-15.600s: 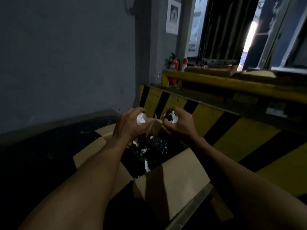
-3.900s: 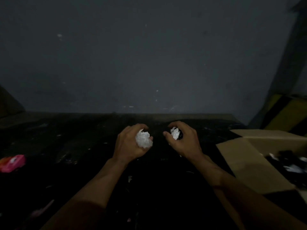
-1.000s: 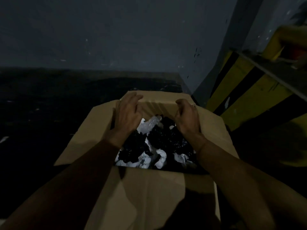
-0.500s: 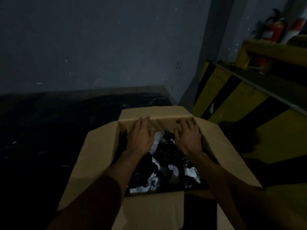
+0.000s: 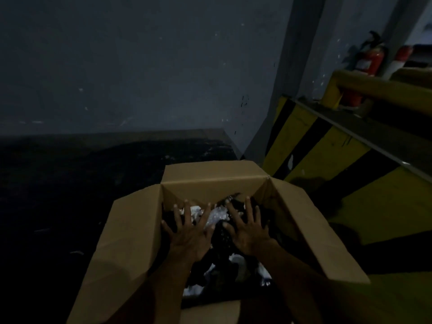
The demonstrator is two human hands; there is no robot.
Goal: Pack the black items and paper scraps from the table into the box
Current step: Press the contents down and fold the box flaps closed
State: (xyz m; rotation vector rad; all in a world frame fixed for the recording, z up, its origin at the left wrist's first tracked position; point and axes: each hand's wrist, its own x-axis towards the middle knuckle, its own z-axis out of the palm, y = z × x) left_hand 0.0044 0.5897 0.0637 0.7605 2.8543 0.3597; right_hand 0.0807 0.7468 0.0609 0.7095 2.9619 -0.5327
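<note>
An open cardboard box (image 5: 131, 232) stands in front of me with its flaps folded out. Inside lies a heap of black items (image 5: 221, 232) mixed with crumpled white paper scraps (image 5: 216, 217). My left hand (image 5: 189, 232) and my right hand (image 5: 247, 226) are side by side over the heap, palms down, fingers straight and spread. Both hands hold nothing. Whether the palms touch the heap I cannot tell. My forearms hide the near part of the contents.
The dark table top (image 5: 70, 183) stretches left of the box, with a few small pale scraps (image 5: 76, 253) on it. A grey wall (image 5: 140, 66) rises behind. A yellow-and-black striped barrier (image 5: 327, 164) runs on the right, with red fire extinguishers (image 5: 371, 61) beyond.
Both hands have spread their fingers wider over the heap in the box. The view has tilted slightly, bringing the box lower in the frame.
</note>
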